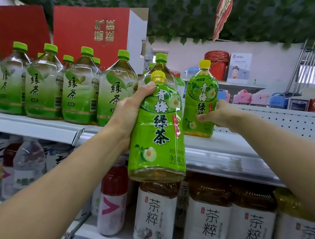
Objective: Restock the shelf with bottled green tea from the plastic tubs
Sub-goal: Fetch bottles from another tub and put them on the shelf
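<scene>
Head view: left hand (128, 113) grip wraps the held plum green tea bottle (160, 132), raised off the shelf (230, 144). Right hand (218, 113) grip curls around the second plum green tea bottle (200, 99), upright on the shelf beside the green-cap tea row (45, 82).

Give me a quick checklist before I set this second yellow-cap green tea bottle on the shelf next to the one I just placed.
1. Grip on the raised bottle: the left hand wraps its upper body below the cap. Ok.
2. Placed bottle upright on the upper shelf: ok.
3. Right hand holds the placed bottle's side; it is not yet let go. Ok, though release it before moving on.
4. Bare shelf to the right of the placed bottle: ok.
5. Gap between the placed bottle and the green-cap bottles: partly hidden by the raised bottle. Cannot tell.
6. Raised bottle's cap sealed: cannot tell.
</scene>
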`<state>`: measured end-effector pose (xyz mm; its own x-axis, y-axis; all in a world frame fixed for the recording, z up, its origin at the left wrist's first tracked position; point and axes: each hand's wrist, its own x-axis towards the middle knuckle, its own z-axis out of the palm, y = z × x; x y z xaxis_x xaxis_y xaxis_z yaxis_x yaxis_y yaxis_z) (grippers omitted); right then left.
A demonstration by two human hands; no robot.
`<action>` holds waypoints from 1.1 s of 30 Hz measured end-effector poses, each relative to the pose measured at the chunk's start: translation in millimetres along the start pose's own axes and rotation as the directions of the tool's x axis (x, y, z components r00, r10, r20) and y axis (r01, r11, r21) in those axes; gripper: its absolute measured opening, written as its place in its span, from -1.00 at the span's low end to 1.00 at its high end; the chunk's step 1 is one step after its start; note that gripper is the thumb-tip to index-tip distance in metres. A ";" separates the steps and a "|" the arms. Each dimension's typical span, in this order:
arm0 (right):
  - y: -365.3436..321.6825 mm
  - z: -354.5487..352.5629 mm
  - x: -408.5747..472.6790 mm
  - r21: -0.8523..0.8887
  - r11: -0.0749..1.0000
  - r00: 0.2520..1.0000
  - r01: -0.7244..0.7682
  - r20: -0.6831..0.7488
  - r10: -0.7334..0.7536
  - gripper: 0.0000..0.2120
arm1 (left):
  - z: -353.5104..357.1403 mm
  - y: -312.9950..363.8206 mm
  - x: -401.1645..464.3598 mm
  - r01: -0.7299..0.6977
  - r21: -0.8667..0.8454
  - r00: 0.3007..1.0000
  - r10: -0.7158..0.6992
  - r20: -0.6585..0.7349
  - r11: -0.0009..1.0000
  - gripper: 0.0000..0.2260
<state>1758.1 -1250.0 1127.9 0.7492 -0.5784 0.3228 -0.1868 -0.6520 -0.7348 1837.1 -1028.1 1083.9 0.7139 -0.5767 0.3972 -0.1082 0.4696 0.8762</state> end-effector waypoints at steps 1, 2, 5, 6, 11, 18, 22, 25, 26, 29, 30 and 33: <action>-1.1 2.1 -2.8 -0.011 1.000 0.996 0.018 -0.088 -0.019 -0.25 | 0.5 0.5 -0.7 -0.001 0.009 1.000 0.001 0.001 1.000 -0.55; -5.1 2.7 -11.4 0.013 0.998 0.980 0.066 -0.189 -0.062 -0.23 | 1.8 1.4 -2.6 -0.002 0.011 1.000 0.002 0.001 1.000 -0.54; -27.3 2.1 -60.5 0.137 0.937 0.916 0.322 -0.295 -0.271 -0.18 | 7.2 3.2 -7.8 -0.047 -0.020 0.999 0.047 -0.004 0.999 -0.50; -33.6 2.7 -81.2 0.177 0.913 0.919 0.366 -0.221 -0.326 -0.15 | 9.9 3.9 -8.9 -0.078 -0.042 0.997 0.077 -0.010 0.996 -0.48; -44.5 8.7 -147.6 0.361 0.856 0.876 0.369 0.172 -0.451 -0.62 | 46.2 15.8 -13.9 -0.286 -0.167 0.958 0.286 -0.021 0.944 -0.27; -22.1 -33.8 -131.2 0.478 0.753 0.878 0.452 -0.088 -0.470 -0.40 | 105.7 33.2 -1.2 -0.434 -0.021 0.893 0.433 0.118 0.901 -0.41; -3.1 -55.4 -108.3 0.429 0.785 0.891 0.447 -0.294 -0.347 -0.09 | 125.0 16.6 18.2 -0.377 0.353 0.926 0.344 0.155 0.856 -0.38; 13.9 -71.1 -91.8 0.433 0.805 0.902 0.404 -0.336 -0.272 -0.15 | 124.6 -19.9 42.8 -0.255 0.668 0.961 0.259 0.096 0.699 -0.34; 20.5 -73.7 -87.8 0.444 0.811 0.912 0.381 -0.323 -0.252 -0.18 | 123.3 -27.5 50.5 -0.204 0.721 0.971 0.230 0.064 0.662 -0.30; 39.0 -74.0 -78.5 0.443 0.846 0.944 0.298 -0.269 -0.192 -0.16 | 123.2 -29.9 64.0 -0.083 0.755 0.988 0.153 -0.023 0.651 -0.17; 44.9 -73.3 -74.6 0.440 0.856 0.950 0.273 -0.261 -0.169 -0.14 | 123.2 -29.2 66.4 -0.051 0.753 0.992 0.119 -0.036 0.656 -0.14; 57.0 -75.3 -63.3 0.450 0.864 0.962 0.224 -0.244 -0.123 0.16 | 120.0 -35.0 72.3 0.067 0.731 0.997 -0.022 -0.071 0.679 -0.02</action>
<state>1652.2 -1287.5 1110.5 0.5886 -0.5961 0.5461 0.2929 -0.4724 -0.8313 1809.4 -1166.5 1114.7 0.7636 -0.5379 0.3573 -0.5313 -0.2090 0.8210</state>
